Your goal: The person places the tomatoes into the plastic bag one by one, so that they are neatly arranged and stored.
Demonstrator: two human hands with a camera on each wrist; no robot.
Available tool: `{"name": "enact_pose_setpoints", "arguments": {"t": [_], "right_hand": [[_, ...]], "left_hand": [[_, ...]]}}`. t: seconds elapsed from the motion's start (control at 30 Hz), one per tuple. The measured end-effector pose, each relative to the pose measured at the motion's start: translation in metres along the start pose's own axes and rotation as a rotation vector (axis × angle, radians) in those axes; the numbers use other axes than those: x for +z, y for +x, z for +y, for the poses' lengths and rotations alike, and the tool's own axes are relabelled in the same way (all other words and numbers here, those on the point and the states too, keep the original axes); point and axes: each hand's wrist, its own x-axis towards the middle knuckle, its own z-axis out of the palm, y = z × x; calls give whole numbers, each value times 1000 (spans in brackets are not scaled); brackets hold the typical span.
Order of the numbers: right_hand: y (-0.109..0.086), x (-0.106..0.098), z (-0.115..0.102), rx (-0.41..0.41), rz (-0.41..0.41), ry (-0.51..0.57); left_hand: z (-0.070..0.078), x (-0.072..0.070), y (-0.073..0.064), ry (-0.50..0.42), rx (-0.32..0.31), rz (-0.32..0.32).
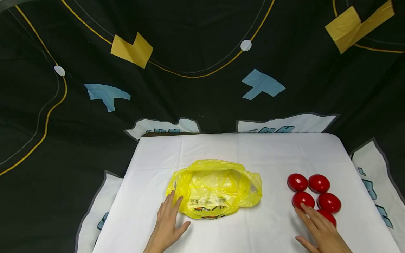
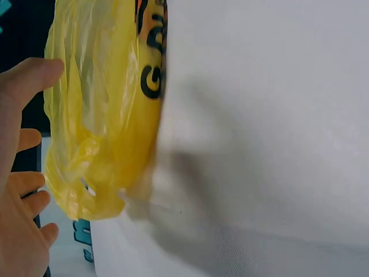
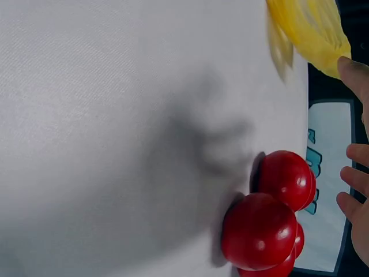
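Left hand [image 1: 167, 224] hovered, fingers wide, yellow bag [image 1: 215, 202] at their tips; right hand [image 1: 322, 228] hung, fingers parted too, red balls [image 1: 302, 199] beneath!

A white table [image 1: 158, 151] carries a yellow bag [image 1: 218, 186] and five balls [image 1: 327, 202].

My head view came in evenly bright, the white tabletop [image 1: 215, 146] pale against the deep black backdrop [image 1: 190, 102]. Small glints on the tops of the red balls [image 1: 297, 182] told me light fell from above. Both wrist views reached me dimmer and greyer, with broad, soft-edged shadows [image 3: 179, 138] over the tabletop. The yellow bag [image 1: 215, 182] shone in streaks, its fine print in the head view unreadable to me.
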Motion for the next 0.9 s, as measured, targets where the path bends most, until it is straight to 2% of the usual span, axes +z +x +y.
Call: {"name": "enact_pose_setpoints", "arguments": {"t": [0.17,0.3,0.6,0.9], "right_hand": [[-2,3,6,13,35,-3],[-5,5,10,28,42,8],[-8,9,20,121,-19,52],[-12,13,28,186,-22,51]], "left_hand": [[-13,5,9,-25,-45,52],[-20,9,14,-59,-108,59],[-27,20,16,-164,-237,-10],[-31,28,16,-266,-333,-87]]}}
